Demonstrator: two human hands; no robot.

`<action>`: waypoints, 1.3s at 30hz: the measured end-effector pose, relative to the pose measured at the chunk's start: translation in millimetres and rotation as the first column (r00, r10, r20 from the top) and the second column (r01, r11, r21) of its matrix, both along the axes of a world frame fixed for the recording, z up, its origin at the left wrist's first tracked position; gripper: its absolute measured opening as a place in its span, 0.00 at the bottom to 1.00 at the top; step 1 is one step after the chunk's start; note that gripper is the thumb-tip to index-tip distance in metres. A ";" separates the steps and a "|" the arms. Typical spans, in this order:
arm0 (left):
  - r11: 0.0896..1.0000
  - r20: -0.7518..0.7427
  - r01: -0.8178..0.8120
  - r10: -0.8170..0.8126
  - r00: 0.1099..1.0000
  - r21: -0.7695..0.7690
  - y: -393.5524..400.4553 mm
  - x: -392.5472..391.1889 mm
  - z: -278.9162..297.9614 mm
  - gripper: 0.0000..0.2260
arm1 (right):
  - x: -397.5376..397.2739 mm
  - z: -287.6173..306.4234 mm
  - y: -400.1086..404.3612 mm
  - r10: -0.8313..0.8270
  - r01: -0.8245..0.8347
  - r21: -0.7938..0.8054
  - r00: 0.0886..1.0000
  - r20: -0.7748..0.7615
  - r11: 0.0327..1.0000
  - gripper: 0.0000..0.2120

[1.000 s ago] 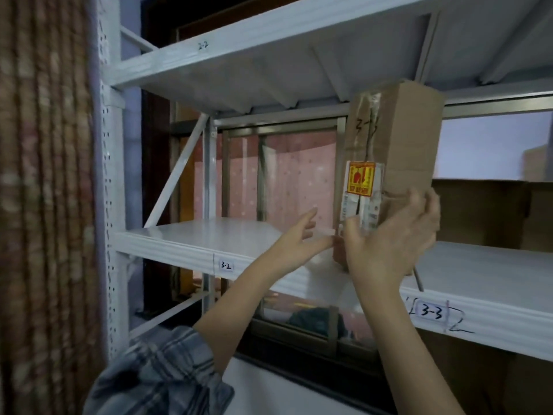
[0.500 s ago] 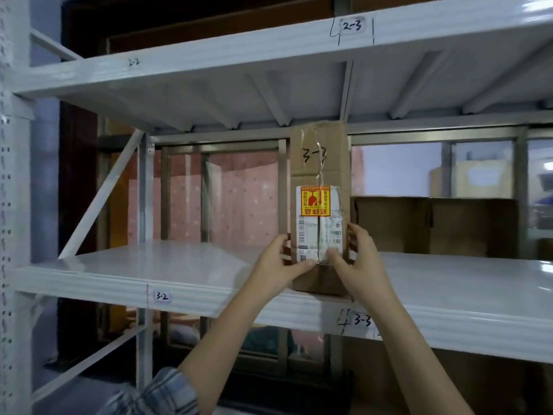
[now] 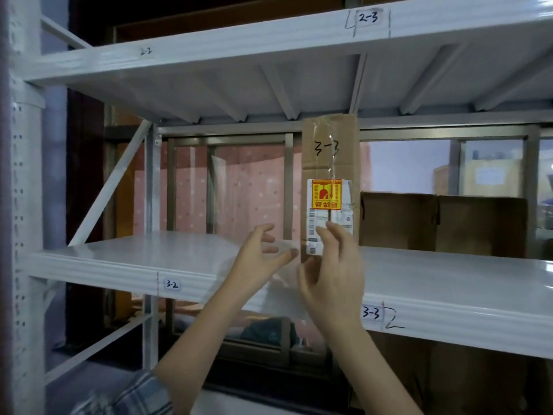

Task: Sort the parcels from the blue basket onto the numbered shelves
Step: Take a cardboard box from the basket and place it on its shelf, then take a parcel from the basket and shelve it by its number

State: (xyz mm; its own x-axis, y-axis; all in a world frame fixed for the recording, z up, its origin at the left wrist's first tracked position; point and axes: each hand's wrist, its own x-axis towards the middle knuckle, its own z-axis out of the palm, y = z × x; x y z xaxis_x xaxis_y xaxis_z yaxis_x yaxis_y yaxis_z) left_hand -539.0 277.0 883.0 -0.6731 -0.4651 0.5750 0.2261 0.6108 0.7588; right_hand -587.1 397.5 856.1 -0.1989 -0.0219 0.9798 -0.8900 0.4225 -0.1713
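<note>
A tall brown cardboard parcel (image 3: 329, 151) marked 3-3, with a yellow and red sticker, stands upright on the white shelf (image 3: 449, 283), just left of the 3-3 label (image 3: 371, 313). My left hand (image 3: 258, 259) hovers to the parcel's left with fingers spread and holds nothing. In front of the parcel's lower part is my right hand (image 3: 332, 277), fingers loosely bent and apart from the box. The blue basket is out of view.
Brown cardboard boxes (image 3: 443, 223) stand at the back of the same shelf to the right. Labels 3-2 (image 3: 172, 284) and 2-3 (image 3: 368, 17) mark other sections. A white upright post (image 3: 25, 205) bounds the rack on the left.
Both hands gripped the parcel's sides half a second ago; now they have let go and drawn back toward me. The parcel stays standing on the shelf.
</note>
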 end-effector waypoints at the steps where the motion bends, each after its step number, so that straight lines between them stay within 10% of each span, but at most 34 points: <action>1: 0.999 -0.025 -0.035 0.035 0.999 -0.020 -6.4 8.1 -2.9 0.29 | 8.2 -3.0 -12.8 0.044 -0.043 0.023 0.999 -0.030 0.999 0.25; 10: 0.915 0.082 -0.378 0.391 0.917 -0.138 -93.7 145.2 -53.7 0.15 | 104.3 -49.2 -148.1 0.442 -0.486 0.380 0.874 0.202 0.787 0.26; 16: 0.715 0.485 -0.653 0.675 0.555 -0.248 -144.4 256.9 -131.3 0.22 | 194.9 -121.5 -240.0 0.568 -0.741 0.584 0.651 0.503 0.332 0.21; 21: 0.645 0.712 -0.752 0.591 0.379 -0.135 -156.8 344.3 -216.7 0.21 | 265.1 -211.2 -273.4 0.459 -0.843 0.534 0.448 0.767 -0.071 0.19; 29: 0.481 0.929 -0.876 0.337 0.155 -0.028 -156.1 476.3 -365.8 0.30 | 323.6 -334.9 -292.4 0.142 -0.756 0.494 0.484 0.864 -0.429 0.30; 39: 0.345 0.948 -0.898 0.065 0.312 0.272 -145.6 523.0 -473.6 0.31 | 356.5 -454.2 -298.1 -0.169 -0.702 0.344 0.551 0.817 -0.624 0.31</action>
